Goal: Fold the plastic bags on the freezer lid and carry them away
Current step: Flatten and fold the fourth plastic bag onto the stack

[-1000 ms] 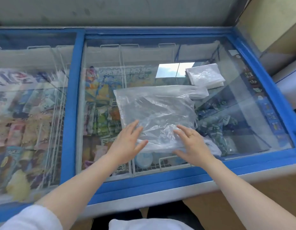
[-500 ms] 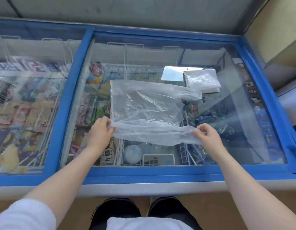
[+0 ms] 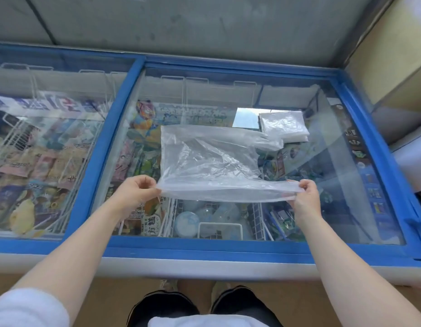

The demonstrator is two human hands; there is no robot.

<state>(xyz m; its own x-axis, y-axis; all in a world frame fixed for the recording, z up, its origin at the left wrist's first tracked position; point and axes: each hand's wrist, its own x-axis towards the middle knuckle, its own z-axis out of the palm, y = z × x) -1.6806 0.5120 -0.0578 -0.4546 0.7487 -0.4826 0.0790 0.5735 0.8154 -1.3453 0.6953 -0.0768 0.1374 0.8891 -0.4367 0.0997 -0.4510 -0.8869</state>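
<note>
In the head view, the left hand (image 3: 136, 191) and right hand (image 3: 305, 197) each pinched a near corner of the clear plastic bag (image 3: 211, 161), which lay across the middle of the glass freezer lid (image 3: 334, 185). A stack of folded bags (image 3: 285, 126) rested toward the lid's far right corner, just beyond the bag.

In the middle of the frame a clear plastic bag (image 3: 211, 159) lies on the glass freezer lid (image 3: 334, 185). The left hand (image 3: 136, 192) pinches the bag's near left corner. The right hand (image 3: 305, 197) pinches its near right corner. The near edge is lifted a little off the glass. A folded stack of bags (image 3: 285, 126) sits at the upper right, touching the bag's far corner.
</note>
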